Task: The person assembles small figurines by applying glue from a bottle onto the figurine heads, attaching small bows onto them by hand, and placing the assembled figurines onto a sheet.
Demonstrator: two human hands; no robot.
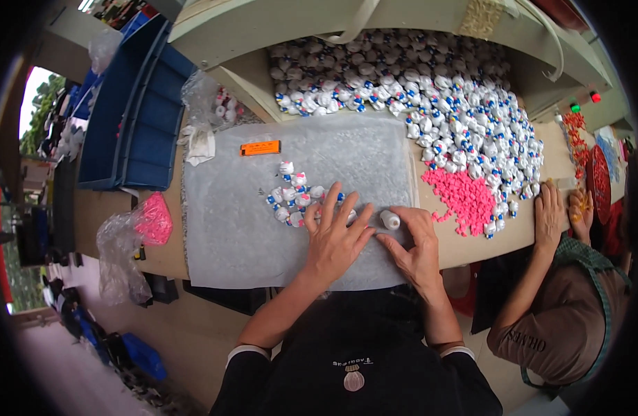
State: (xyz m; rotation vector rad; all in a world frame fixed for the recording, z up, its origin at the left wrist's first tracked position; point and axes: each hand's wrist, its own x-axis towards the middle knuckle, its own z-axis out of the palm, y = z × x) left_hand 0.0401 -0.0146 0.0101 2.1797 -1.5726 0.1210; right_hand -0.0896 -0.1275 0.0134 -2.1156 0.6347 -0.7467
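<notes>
Your left hand (330,243) has its fingers spread apart over the near right side of the small bunch of toys (303,200), maybe so they stay close. Your right hand (419,246) curls around the white bottle (390,220), right of the bunch, perhaps to keep it steady. The gray sheet (229,229) lies under both, likely to keep the desk (464,252) clean. Pink bits (464,199) sit to the right, by the far big pile (464,132), probably for easy reach.
</notes>
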